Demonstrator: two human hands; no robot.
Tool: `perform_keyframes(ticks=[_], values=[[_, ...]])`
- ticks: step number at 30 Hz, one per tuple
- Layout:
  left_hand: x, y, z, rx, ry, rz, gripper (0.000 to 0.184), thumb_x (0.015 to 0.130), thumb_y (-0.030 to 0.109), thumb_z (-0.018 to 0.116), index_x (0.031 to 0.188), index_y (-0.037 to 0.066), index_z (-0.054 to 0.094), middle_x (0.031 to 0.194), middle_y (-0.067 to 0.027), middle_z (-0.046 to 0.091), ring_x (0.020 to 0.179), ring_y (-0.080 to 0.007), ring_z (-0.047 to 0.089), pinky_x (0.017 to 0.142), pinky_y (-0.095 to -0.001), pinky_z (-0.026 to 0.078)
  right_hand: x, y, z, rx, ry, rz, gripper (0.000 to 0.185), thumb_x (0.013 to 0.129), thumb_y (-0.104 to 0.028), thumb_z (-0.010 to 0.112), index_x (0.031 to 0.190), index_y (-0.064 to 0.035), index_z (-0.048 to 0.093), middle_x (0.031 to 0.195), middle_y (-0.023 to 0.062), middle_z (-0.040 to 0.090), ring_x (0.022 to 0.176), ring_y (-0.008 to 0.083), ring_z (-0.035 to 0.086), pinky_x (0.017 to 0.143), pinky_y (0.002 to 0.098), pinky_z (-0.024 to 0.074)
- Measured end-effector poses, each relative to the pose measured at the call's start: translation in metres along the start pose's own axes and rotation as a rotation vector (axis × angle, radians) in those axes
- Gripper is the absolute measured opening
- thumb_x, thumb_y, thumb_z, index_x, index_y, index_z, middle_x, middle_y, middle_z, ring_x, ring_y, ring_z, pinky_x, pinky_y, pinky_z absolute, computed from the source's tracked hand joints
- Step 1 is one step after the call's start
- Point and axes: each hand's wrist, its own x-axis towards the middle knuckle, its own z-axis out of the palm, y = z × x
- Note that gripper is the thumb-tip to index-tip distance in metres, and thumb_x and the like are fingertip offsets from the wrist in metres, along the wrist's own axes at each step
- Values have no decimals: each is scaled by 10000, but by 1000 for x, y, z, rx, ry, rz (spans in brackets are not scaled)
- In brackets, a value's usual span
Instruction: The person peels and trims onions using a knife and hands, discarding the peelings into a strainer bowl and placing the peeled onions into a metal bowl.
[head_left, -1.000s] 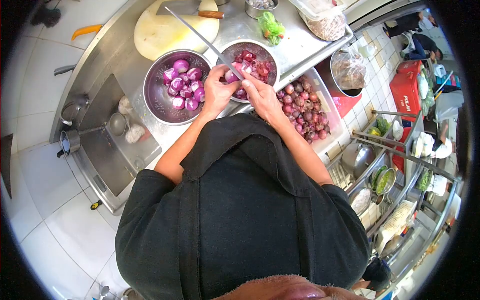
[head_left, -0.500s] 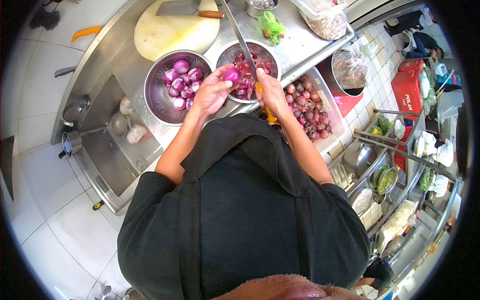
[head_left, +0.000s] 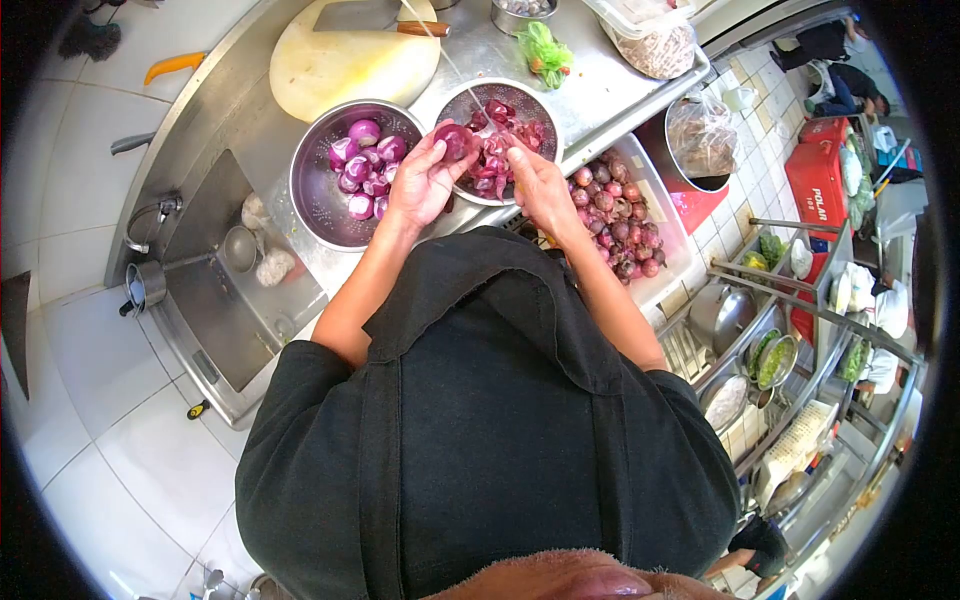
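Observation:
In my left hand (head_left: 424, 182) is a red onion (head_left: 455, 143), its dark reddish side showing. My right hand (head_left: 543, 187) is closed round a long knife (head_left: 444, 50). The blade, seen nearly edge-on, points up and left; the handle is mostly hidden by the hand. Both hands are above the near rim of a colander (head_left: 549, 108) holding dark red onion skins (head_left: 520, 128). Left of it, a steel colander (head_left: 308, 190) contains several peeled purple onions (head_left: 365, 160). By my right forearm, a pale bin (head_left: 675, 225) contains many unpeeled onions (head_left: 622, 215).
A round cutting board (head_left: 330, 70) bears a cleaver (head_left: 355, 15). A steel sink (head_left: 210, 310) is at left. A green mesh bag (head_left: 543, 55) lies beyond the skins. On the right are a pot with a plastic bag (head_left: 700, 140), a red cooler (head_left: 812, 180) and metal shelving.
The onion in my left hand has turned from its smooth purple side to a darker reddish side. The knife has rolled, so its blade looks thinner and tilts further left.

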Motion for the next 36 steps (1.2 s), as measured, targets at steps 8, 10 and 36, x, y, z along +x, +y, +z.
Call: perform_keyframes(ticks=[8, 10, 36], values=[[0, -14, 0, 183, 130, 16, 326, 980, 88, 591, 1299, 41, 543, 1197, -81, 646, 1061, -184, 624, 968, -341, 490, 1, 13, 10, -229, -34, -254, 616, 987, -447, 560, 1434, -28, 492, 1142, 240, 670, 1047, 296, 662, 929, 381, 491], [-4, -17, 4, 198, 106, 12, 338, 969, 67, 607, 1300, 47, 541, 1202, -72, 641, 1072, -177, 621, 969, -331, 491, 1, 13, 12, -265, -12, -318, 611, 986, -459, 549, 1432, -44, 498, 1250, 268, 630, 1180, 341, 624, 998, 400, 467], [-19, 17, -1, 394, 3, 126, 460, 852, -58, 644, 1298, -1, 545, 1202, -96, 629, 1108, -172, 602, 1018, -332, 462, -6, -9, -1, -105, -91, 115, 748, 997, -428, 563, 1578, -100, 222, 664, 13, 566, 584, 105, 534, 563, 287, 460]])
